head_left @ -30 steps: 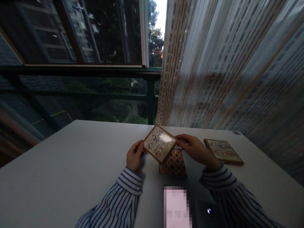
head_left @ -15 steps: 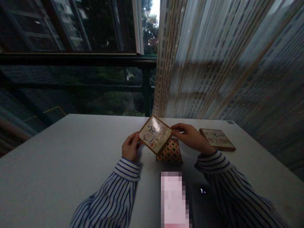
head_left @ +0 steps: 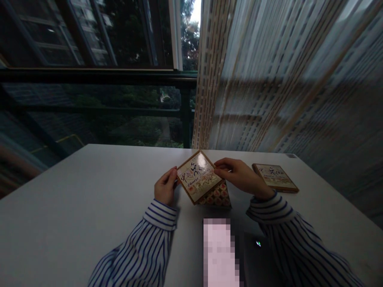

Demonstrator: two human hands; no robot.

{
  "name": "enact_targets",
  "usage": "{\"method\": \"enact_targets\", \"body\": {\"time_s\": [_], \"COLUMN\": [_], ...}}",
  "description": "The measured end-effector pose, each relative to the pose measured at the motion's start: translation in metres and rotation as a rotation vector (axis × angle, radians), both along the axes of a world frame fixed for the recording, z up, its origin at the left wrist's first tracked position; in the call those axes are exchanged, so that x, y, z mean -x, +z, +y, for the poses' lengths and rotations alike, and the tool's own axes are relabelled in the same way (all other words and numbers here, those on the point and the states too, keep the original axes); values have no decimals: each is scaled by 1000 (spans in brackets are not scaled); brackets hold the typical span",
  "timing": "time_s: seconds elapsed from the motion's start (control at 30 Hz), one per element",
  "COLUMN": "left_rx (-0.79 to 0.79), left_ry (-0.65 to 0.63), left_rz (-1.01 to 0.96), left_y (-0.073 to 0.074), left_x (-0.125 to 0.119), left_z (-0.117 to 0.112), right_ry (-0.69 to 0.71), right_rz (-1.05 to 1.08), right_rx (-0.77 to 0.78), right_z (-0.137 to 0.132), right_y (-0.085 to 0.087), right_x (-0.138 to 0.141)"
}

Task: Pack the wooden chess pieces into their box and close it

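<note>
Both hands hold a square box lid (head_left: 198, 176) printed with calligraphy and pictures, tilted corner-up over the table. My left hand (head_left: 165, 186) pinches its left corner and my right hand (head_left: 239, 175) pinches its right corner. Under the lid, partly covered by it, lies an open tray of round Chinese chess pieces (head_left: 219, 197) with red and dark characters. Striped shirt sleeves cover both forearms.
A second flat box (head_left: 274, 177) with the same print lies on the white table (head_left: 89, 199) to the right. A dark device with a small light (head_left: 258, 244) sits near my right sleeve. Behind the table are a dark window railing (head_left: 98, 75) and a sheer curtain (head_left: 284, 79).
The lid has come down and nearer, covering more of the tray of pieces. Both hands keep their hold on its corners.
</note>
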State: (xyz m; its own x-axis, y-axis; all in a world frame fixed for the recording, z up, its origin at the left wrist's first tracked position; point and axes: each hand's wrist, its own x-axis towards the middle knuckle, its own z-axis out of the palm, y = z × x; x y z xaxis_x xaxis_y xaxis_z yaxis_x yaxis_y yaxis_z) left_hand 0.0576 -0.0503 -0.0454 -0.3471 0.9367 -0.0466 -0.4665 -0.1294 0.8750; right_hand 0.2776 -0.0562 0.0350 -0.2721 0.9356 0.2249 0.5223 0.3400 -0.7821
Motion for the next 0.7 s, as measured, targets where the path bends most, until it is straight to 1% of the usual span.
{"method": "enact_targets", "body": {"time_s": [0.2,0.3,0.43,0.53,0.7], "left_rx": [-5,-23,-92,-141,-176], "left_ry": [4,-24,-73,-112,-127], "left_rz": [24,49,54,61,180], "left_y": [1,3,7,12,19], "left_x": [0,1,-1,-6,-16], "left_z": [0,-1,-6,-12,-24], "right_ry": [-9,-13,-22,-38,-68], "right_rz": [103,147,224,259,272], "right_rx": [85,98,121,119,90], "right_z": [-1,-1,0,1,2], "right_y": [-3,-2,-1,-2,-3], "right_x": [1,1,1,1,-1]}}
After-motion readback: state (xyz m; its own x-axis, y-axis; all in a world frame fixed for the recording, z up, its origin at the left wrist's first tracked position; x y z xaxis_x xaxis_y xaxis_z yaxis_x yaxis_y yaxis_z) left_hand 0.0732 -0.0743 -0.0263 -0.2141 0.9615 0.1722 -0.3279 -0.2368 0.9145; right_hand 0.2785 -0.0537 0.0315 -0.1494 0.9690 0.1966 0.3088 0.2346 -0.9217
